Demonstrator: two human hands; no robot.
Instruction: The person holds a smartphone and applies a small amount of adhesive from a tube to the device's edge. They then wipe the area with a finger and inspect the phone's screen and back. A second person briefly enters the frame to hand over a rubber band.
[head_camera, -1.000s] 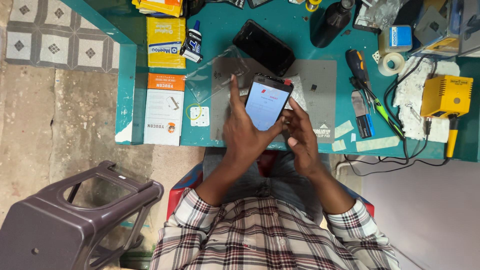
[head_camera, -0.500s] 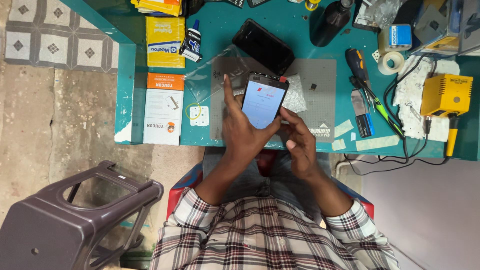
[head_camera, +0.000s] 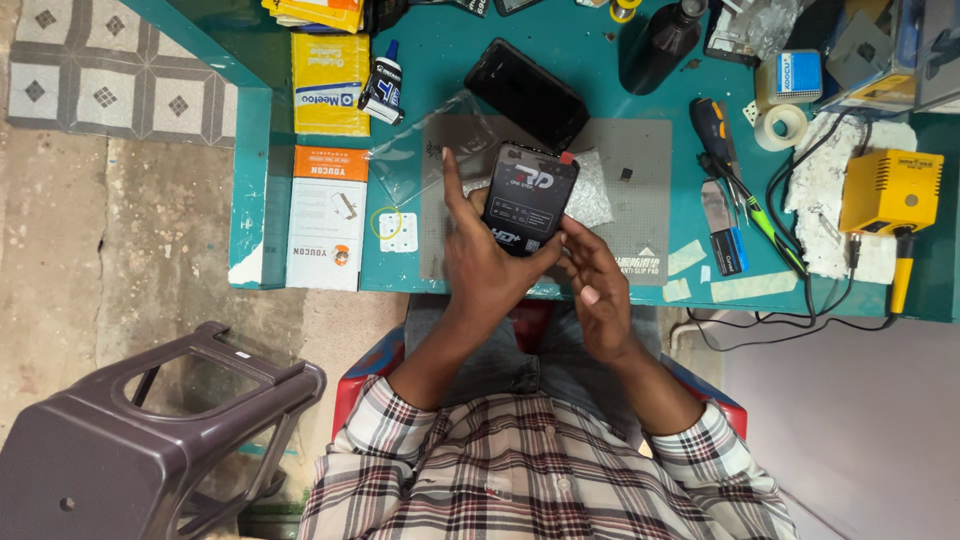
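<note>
Nearest, my plaid-sleeved forearms rise from the bottom edge, over a red plastic seat (head_camera: 362, 372); a dark purple plastic stool (head_camera: 150, 440) stands on the concrete floor to my left.

Item, left hand (head_camera: 482, 262): closed around the lower end of a flat black rectangular pack with printed labelling (head_camera: 528, 198), index finger stretched straight up along the pack's left side.

Item, right hand (head_camera: 598, 282): fingers curled, fingertips touching the pack's lower right corner. The pack is held tilted, above the near edge of the teal worktable (head_camera: 250, 180).

Item, grey non-slip work mat (head_camera: 640, 200): flat on the table beneath the pack. A clear plastic sleeve (head_camera: 425, 150) lies across its left edge; a crumpled white wrap (head_camera: 590, 192) sits just right of the pack.

Item, orange-and-white carton (head_camera: 325, 215): at the table's near left, a yellow carton (head_camera: 330, 85) beyond it.

Item, black smartphone with dark screen (head_camera: 527, 92): lying at an angle at the mat's far edge.

Item, screwdriver with black-and-orange handle (head_camera: 712, 125): right of the mat, near a roll of clear tape (head_camera: 782, 127).

Item, yellow boxy unit with cable (head_camera: 890, 192): far right.

Item, black bottle (head_camera: 660, 45): at the far side, small glue bottle (head_camera: 382, 85) well to its left.
</note>
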